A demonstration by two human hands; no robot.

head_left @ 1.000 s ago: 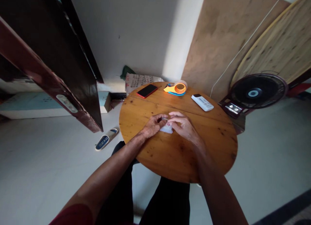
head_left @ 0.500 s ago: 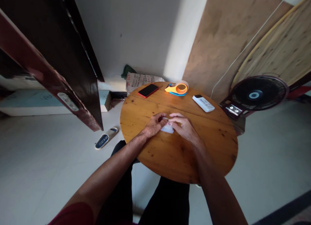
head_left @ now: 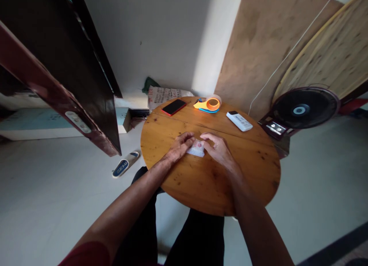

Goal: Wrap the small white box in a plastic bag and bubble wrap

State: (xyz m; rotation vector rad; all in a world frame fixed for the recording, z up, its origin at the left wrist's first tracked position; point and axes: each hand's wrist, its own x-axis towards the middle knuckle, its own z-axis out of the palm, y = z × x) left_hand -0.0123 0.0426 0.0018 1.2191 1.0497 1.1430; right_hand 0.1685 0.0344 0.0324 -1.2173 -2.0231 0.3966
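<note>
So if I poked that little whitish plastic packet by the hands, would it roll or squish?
The small, whitish, plastic-looking packet would probably slide, not roll: it looks flattish on the round brown wooden table. Its wrinkled, filmy surface suggests it may squish. It's likely light, being smaller than the left hand.

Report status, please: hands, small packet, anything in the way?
Left hand on packet; right hand at its edge, contact unclear. Tape dispenser beyond, out of the way.

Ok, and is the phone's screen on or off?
Off, it seems: the red-edged phone lies face up, plain black, with nothing lit.
</note>
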